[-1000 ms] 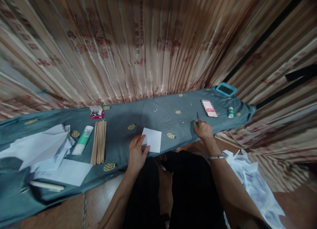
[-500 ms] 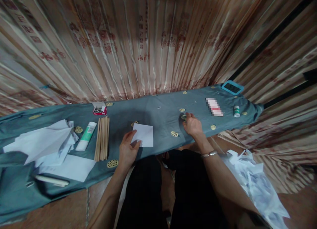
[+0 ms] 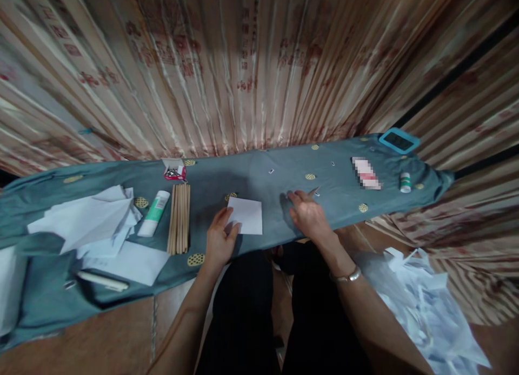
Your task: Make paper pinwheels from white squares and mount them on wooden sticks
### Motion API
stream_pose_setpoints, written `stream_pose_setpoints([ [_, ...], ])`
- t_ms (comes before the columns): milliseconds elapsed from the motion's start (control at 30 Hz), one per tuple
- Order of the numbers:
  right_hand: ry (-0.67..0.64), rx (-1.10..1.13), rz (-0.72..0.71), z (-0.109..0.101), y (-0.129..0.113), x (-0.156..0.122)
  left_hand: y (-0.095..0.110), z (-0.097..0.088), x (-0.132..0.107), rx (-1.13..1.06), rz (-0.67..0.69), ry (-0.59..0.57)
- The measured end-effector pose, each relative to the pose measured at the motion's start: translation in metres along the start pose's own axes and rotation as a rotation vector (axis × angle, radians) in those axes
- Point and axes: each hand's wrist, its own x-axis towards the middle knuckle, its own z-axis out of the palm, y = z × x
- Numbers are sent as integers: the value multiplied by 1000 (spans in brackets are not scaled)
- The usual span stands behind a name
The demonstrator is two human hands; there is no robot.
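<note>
On my left, the bundle of wooden sticks (image 3: 179, 218) lies on the grey-blue cloth (image 3: 251, 172), its long axis running straight away from me, with a glue tube (image 3: 154, 213) just beside it. My left hand (image 3: 219, 239) pinches the near left corner of the white paper square (image 3: 246, 215), thumb and fingers closed on its edge. The sheet lies flat on the cloth near the table's front edge. It is nearly square, so it has no real long axis, and its sides sit almost parallel to that edge. My right hand (image 3: 308, 215) rests palm down on the cloth, well right of the paper, fingers loosely spread. A thin pointed tip (image 3: 314, 191) shows beside the knuckles, aimed away and to the right. The blur keeps me from telling whether I grip it.
</note>
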Motion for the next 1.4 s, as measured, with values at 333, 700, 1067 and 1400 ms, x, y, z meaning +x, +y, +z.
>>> stream_pose_setpoints([
  [333,-95,624,-289,19,-36,-23,3,-5,-7,-165,-104,-60],
  [700,-131,792,-249,37,-33,-16,21,-20,-38,105,93,-84],
  [1067,-118,721,-189,57,-38,3,28,-20,-48,287,12,-100],
  [1400,-74,687,-200,57,-44,9,21,-14,-46,330,1,-37],
])
